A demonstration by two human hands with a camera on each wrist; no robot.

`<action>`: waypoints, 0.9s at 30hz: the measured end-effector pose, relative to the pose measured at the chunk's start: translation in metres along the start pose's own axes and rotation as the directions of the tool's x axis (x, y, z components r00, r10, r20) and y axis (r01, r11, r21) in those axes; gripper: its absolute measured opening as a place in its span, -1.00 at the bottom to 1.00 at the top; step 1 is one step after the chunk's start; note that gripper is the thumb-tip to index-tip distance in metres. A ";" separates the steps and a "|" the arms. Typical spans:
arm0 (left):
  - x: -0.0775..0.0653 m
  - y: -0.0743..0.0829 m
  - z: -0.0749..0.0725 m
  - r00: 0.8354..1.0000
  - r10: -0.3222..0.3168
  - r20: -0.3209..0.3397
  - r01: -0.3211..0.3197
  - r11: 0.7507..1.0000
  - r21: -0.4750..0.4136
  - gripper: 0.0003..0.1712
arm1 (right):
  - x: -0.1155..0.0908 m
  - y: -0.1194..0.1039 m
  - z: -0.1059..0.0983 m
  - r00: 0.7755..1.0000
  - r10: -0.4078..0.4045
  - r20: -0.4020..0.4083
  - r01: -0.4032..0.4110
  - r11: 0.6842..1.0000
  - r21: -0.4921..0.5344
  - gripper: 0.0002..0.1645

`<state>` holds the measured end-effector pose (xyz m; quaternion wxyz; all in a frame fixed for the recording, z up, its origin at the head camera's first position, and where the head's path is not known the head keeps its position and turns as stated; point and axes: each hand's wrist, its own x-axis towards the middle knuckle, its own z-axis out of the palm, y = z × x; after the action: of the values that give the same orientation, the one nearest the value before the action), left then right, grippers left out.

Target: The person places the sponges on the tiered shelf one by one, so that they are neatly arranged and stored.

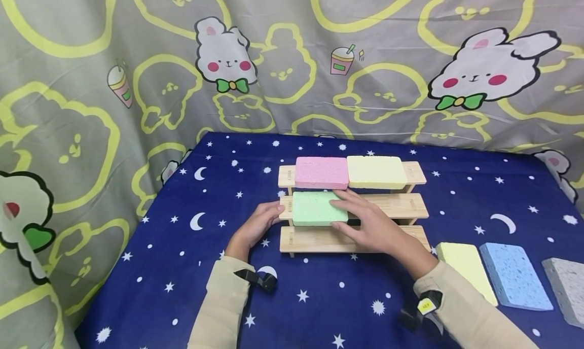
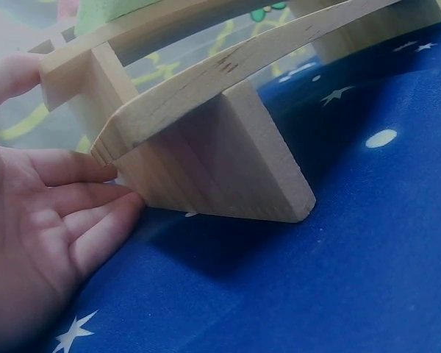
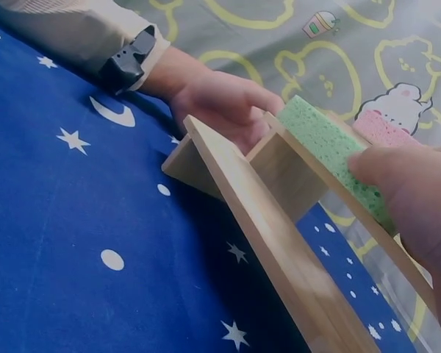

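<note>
In the head view, a green sponge lies flat at the left part of the middle wooden shelf. My right hand pinches its right end, the thumb on the front edge; in the right wrist view that thumb presses the green sponge. At the shelves' left ends is my left hand. Its thumb touches the middle shelf's end in the left wrist view, while its fairly straight fingers rest against the wood lower down. The front wooden shelf bears nothing.
On the back shelf, a pink sponge and a pale yellow sponge sit side by side. To the right on the starry blue cloth lie a yellow sponge, a blue sponge and a grey sponge. A patterned curtain hangs behind.
</note>
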<state>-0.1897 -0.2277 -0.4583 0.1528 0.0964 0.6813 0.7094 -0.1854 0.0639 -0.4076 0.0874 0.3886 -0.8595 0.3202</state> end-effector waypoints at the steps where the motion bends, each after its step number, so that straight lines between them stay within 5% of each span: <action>1: 0.000 0.000 0.000 1.000 0.000 -0.001 0.000 1.000 -0.001 -0.40 | 0.000 0.000 0.000 1.000 0.002 -0.004 -0.002 1.000 0.001 -0.42; 27: -0.001 0.002 0.001 1.000 -0.003 -0.002 0.003 1.000 0.006 -0.40 | -0.003 0.007 0.006 0.993 0.016 -0.113 -0.014 1.000 0.021 -0.40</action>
<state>-0.1890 -0.2272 -0.4559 0.1530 0.0949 0.6837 0.7072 -0.1882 0.0651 -0.4170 0.1296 0.3641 -0.8528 0.3513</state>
